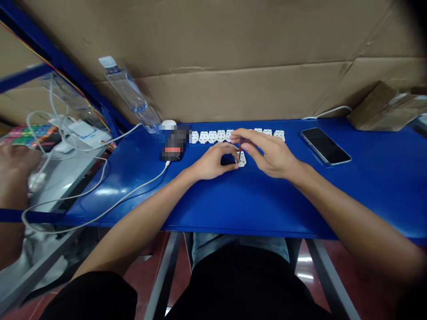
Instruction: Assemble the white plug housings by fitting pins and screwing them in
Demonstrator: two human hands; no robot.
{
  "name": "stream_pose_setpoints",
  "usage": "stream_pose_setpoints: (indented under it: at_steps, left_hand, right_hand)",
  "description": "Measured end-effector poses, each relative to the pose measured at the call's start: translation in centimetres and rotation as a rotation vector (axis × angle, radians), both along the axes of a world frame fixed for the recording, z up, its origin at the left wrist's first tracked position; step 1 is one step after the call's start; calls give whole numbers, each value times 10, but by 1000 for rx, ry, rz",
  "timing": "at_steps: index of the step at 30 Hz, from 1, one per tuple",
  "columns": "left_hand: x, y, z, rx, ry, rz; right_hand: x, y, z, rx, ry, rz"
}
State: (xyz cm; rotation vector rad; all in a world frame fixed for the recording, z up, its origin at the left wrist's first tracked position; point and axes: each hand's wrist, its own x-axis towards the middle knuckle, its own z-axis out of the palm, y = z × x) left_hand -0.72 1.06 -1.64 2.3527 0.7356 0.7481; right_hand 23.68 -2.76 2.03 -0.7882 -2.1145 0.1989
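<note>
My left hand [213, 162] is closed in a pinch on a small white plastic piece [242, 160] with dark holes, which rests on the blue table. My right hand [270, 153] is closed round a small screwdriver [240, 149], whose thin reddish shaft points down at that white piece. Fingers hide most of the screwdriver's handle. Whether its tip touches a screw is too small to tell. Just behind my hands, several similar white pieces [212, 136] stand in a row along the table, partly covered by my right hand.
On the blue table [207, 200] lie a phone [325, 146] at right and a dark device [175, 144] with a white cable [133, 194] at left. A clear bottle [133, 95] leans against the cardboard wall [253, 93]. Another person's hand [16, 166] is at far left.
</note>
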Motion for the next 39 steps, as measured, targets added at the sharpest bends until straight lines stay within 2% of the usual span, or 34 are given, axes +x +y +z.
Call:
stream_pose_setpoints:
  at_steps: [3, 6, 11, 16, 19, 22, 26, 30, 32, 34, 37, 39]
  left_hand:
    - [1, -1, 2, -9, -7, -15]
    - [2, -2, 2, -5, -8, -9]
    - [1, -2, 0, 3, -2, 4]
    - [1, -2, -1, 0, 5, 19]
    - [1, -2, 0, -3, 5, 11]
    - [1, -2, 0, 6, -5, -10]
    - [2, -2, -1, 25, -14, -26]
    - [3, -5, -1, 62, 8, 55]
    - [3, -6, -2, 87, -3, 104]
    - [3, -6, -3, 93, -17, 153]
    - [3, -6, -4, 81, -8, 224]
    - [3, -6, -5, 86, 2, 256]
  right_hand:
    - [5, -2, 10, -96, -58, 38]
    - [5, -5, 13, -132, 26, 8]
    - [-4, -7, 4, -3, 213, -116]
    - [-8, -4, -2, 80, 203, -186]
    - [-4, -2, -3, 50, 90, -112]
    - [-2, -4, -4, -50, 16, 5]
    - [-2, -4, -7, -162, 160, 33]
    - [3, 1, -5, -149, 306, 21]
    - [9, 5, -3, -107, 156, -27]
    - [13, 7, -2, -100, -139, -55]
    - [13, 9, -4, -186, -533, -98]
    - [11, 10, -7, -222, -655, -130]
